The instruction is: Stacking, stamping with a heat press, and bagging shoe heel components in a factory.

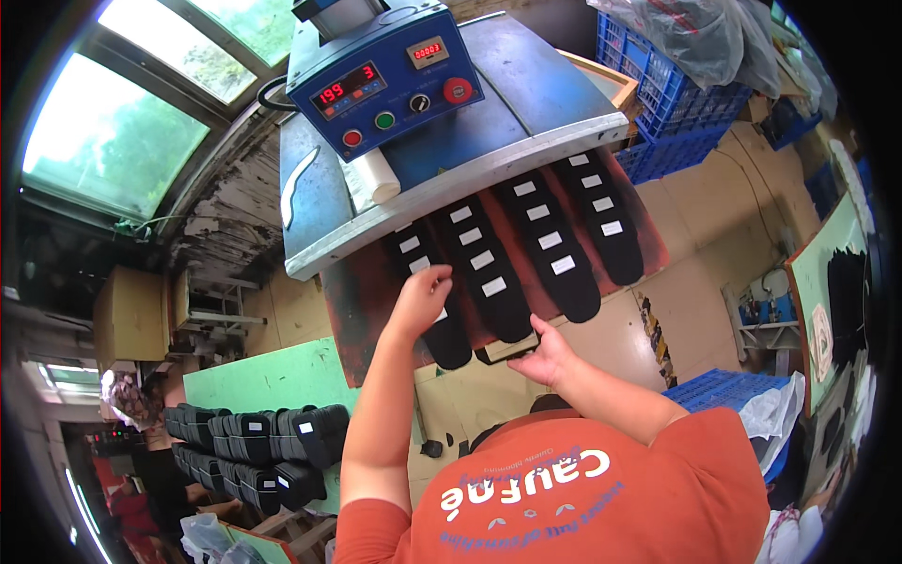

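Note:
Four long black padded strips with rounded ends, each dotted with small white labels, lie side by side on a reddish-brown board. My left hand (425, 296) is over the leftmost black strip (449, 346), fingers pinched together beside a white label (419, 265). Whatever is between the fingertips is too small to make out. My right hand (547, 355) grips a small flat tan-and-black block (510, 350), thumb raised, just beyond the rounded end of the second black strip (505, 313). The reddish-brown board (352, 324) reaches under the press (554, 111).
A blue control box (385, 80) with red digits and buttons tops the press, and a white roll (376, 179) rests on its edge. Blue crates (648, 70) stand at the far right. Bundled black pieces (310, 434) line a green table (268, 376) at the left.

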Demonstrator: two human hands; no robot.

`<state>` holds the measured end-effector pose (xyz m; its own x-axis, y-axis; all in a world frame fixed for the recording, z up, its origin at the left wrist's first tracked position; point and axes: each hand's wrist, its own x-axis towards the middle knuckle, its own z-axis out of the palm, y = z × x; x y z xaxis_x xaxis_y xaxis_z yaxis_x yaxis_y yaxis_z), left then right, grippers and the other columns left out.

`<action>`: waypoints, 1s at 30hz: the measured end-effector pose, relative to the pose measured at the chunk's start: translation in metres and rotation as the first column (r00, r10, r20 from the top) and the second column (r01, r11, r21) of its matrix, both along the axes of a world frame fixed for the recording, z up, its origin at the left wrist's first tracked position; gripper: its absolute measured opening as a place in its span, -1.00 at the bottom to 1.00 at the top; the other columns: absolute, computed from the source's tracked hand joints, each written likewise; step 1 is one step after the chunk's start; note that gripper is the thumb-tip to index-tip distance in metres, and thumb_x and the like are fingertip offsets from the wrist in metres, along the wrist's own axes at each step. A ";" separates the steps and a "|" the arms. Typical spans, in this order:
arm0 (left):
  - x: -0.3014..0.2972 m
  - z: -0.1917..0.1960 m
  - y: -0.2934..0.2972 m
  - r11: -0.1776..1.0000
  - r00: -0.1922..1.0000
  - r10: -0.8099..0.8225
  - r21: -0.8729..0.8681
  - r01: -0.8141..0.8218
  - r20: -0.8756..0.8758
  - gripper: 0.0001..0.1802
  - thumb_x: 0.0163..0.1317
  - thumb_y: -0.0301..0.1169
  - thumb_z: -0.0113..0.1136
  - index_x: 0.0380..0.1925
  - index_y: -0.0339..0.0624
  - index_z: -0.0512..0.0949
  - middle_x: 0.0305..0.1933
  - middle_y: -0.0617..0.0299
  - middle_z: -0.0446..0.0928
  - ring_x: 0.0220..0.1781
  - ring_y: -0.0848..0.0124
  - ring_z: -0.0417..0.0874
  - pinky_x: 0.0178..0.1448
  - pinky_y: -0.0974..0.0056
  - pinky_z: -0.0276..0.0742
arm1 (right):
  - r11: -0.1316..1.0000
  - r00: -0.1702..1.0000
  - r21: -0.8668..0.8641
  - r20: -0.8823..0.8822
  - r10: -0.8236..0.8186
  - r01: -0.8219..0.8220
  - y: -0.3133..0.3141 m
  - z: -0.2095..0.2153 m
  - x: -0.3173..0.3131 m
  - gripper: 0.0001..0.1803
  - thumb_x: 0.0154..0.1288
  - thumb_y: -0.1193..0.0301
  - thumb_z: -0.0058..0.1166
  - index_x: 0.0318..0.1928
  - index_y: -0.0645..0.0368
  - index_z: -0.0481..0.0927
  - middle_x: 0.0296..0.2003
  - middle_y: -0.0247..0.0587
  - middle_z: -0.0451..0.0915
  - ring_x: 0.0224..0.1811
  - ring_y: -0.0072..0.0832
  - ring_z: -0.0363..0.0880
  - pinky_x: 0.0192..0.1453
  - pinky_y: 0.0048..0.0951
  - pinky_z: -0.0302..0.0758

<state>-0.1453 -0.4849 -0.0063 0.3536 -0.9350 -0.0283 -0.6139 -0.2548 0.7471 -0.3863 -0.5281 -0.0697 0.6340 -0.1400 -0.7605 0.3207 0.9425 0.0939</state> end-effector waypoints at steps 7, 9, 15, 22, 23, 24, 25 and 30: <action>0.017 -0.036 -0.052 0.999 0.995 -0.046 -0.016 0.047 0.086 -0.72 0.24 -0.45 0.14 -0.09 -0.33 0.63 -0.10 -0.13 0.63 0.03 -0.03 0.63 0.13 0.11 0.53 | 0.996 0.992 0.088 -0.123 0.005 0.006 0.035 0.008 -0.040 -0.27 0.40 0.25 0.04 0.47 0.07 0.05 0.47 -0.13 0.15 0.56 -0.18 -0.08 0.63 0.00 -0.36; 0.012 -0.044 -0.054 0.997 0.990 -0.074 -0.007 0.076 0.121 -0.71 0.23 -0.44 0.16 -0.07 -0.32 0.62 -0.06 -0.08 0.62 0.07 -0.03 0.60 0.16 0.10 0.51 | 0.996 0.985 0.088 -0.171 -0.006 0.021 0.045 0.009 -0.049 -0.29 0.40 0.27 0.04 0.46 0.07 0.06 0.47 -0.16 0.15 0.56 -0.20 -0.06 0.63 0.02 -0.36; -0.005 -0.050 -0.057 0.991 0.913 -0.135 0.060 0.121 0.385 -0.74 0.22 -0.40 0.18 -0.12 -0.26 0.64 -0.06 -0.03 0.61 0.04 -0.04 0.57 0.17 0.05 0.47 | 0.995 0.978 0.088 -0.205 -0.036 0.055 0.065 0.006 -0.064 -0.35 0.42 0.28 0.00 0.43 0.10 0.11 0.43 -0.19 0.24 0.52 -0.28 0.08 0.62 0.05 -0.35; -0.045 -0.030 -0.041 0.897 0.943 -0.326 0.292 0.332 -0.070 -0.55 0.15 -0.11 0.36 -0.18 -0.30 0.63 -0.19 -0.10 0.66 -0.14 0.03 0.69 -0.06 0.11 0.57 | 0.997 0.980 0.010 -0.183 -0.077 0.080 0.083 -0.001 -0.077 -0.45 0.46 0.22 -0.07 0.37 0.10 0.25 0.39 -0.16 0.32 0.45 -0.24 0.24 0.60 0.04 -0.26; -0.055 -0.024 -0.036 0.881 0.919 -0.373 0.261 0.394 -0.125 -0.50 0.12 -0.10 0.39 -0.12 -0.31 0.61 -0.15 -0.11 0.66 -0.09 0.04 0.69 -0.01 0.12 0.57 | 0.995 0.976 0.029 -0.196 -0.091 0.099 0.084 -0.003 -0.078 -0.45 0.46 0.22 -0.08 0.37 0.10 0.25 0.38 -0.15 0.32 0.45 -0.23 0.23 0.60 0.05 -0.26; -0.065 -0.019 -0.029 0.857 0.893 -0.418 0.253 0.448 -0.165 -0.43 0.06 -0.11 0.43 -0.06 -0.32 0.59 -0.11 -0.13 0.65 -0.05 0.04 0.68 0.03 0.12 0.56 | 0.993 0.974 0.035 -0.203 -0.104 0.114 0.085 -0.006 -0.077 -0.46 0.46 0.22 -0.08 0.37 0.10 0.25 0.37 -0.13 0.33 0.45 -0.23 0.23 0.60 0.05 -0.25; -0.076 -0.012 -0.024 0.836 0.880 -0.433 0.278 0.472 -0.193 -0.36 0.01 -0.12 0.48 0.00 -0.34 0.56 -0.07 -0.14 0.64 0.00 0.04 0.68 0.06 0.13 0.56 | 0.990 0.970 0.057 -0.216 -0.114 0.129 0.086 -0.006 -0.078 -0.46 0.46 0.22 -0.08 0.37 0.10 0.25 0.36 -0.11 0.34 0.45 -0.22 0.22 0.60 0.05 -0.24; -0.103 0.020 -0.006 0.609 0.721 -0.615 0.387 0.692 -0.320 -0.41 -0.04 -0.42 0.44 0.05 -0.29 0.49 -0.11 0.00 0.65 -0.03 0.22 0.66 0.08 0.24 0.54 | 0.993 0.979 -0.009 -0.165 -0.119 0.119 0.097 0.023 -0.090 -0.41 0.43 0.26 0.00 0.39 0.12 0.19 0.33 -0.05 0.33 0.41 -0.21 0.26 0.57 0.00 -0.08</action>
<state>-0.2486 -0.4909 0.0133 -0.3906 -0.7730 -0.4998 -0.6509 -0.1521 0.7438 -0.4765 -0.4309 -0.0471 0.4790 -0.2065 -0.8532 0.4417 0.8966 0.0310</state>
